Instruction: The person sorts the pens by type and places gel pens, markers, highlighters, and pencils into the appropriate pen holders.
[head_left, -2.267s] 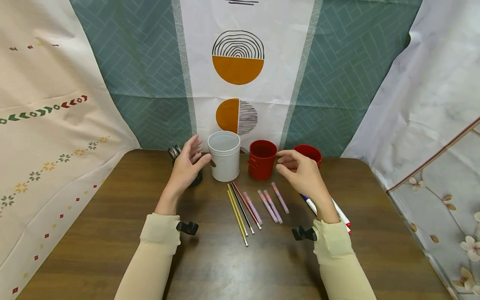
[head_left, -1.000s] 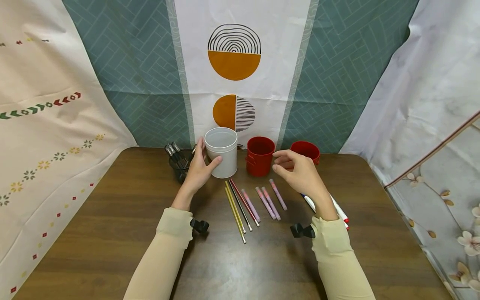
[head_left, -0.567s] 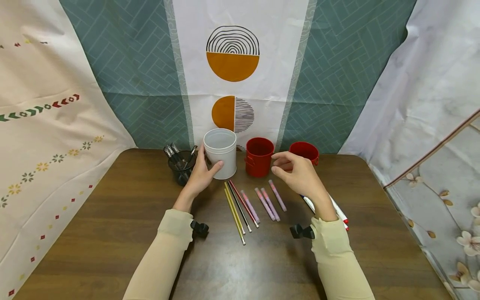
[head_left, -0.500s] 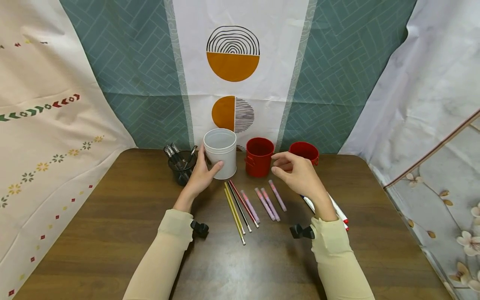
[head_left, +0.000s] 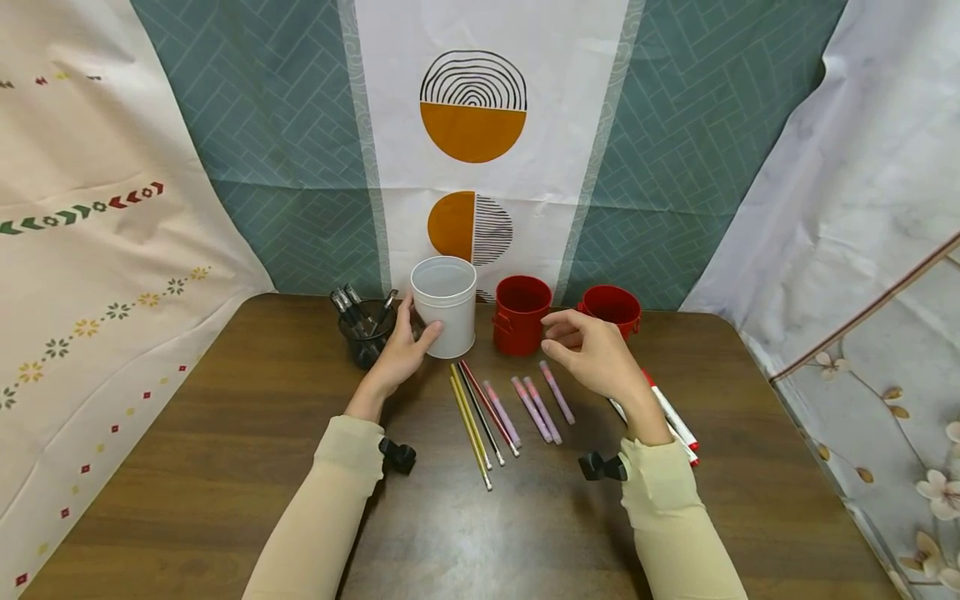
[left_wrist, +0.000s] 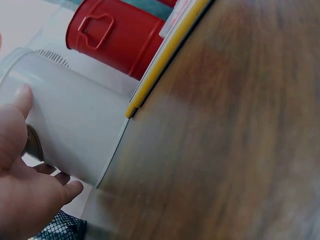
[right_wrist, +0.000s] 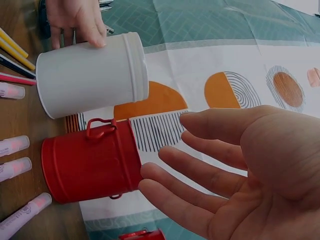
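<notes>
A white metal bucket stands upright at the back of the table. My left hand grips its left side, thumb on the front wall and fingers toward the back; in the left wrist view the thumb lies along the bucket wall. To its right stands a red bucket with small wire handles. Close to the right of that bucket hovers my right hand, holding nothing, its fingers relaxed and spread in the right wrist view. A second red bucket sits behind this hand.
Several pencils in yellow, black and red lie before the buckets, beside several pink-purple markers. White markers with red ends lie partly under my right wrist. A black mesh pen holder with brushes stands left of the white bucket.
My left hand has moved right, from in front of the black pen holder onto the white bucket. My right hand has shifted slightly left and down. The buckets stay in place.
</notes>
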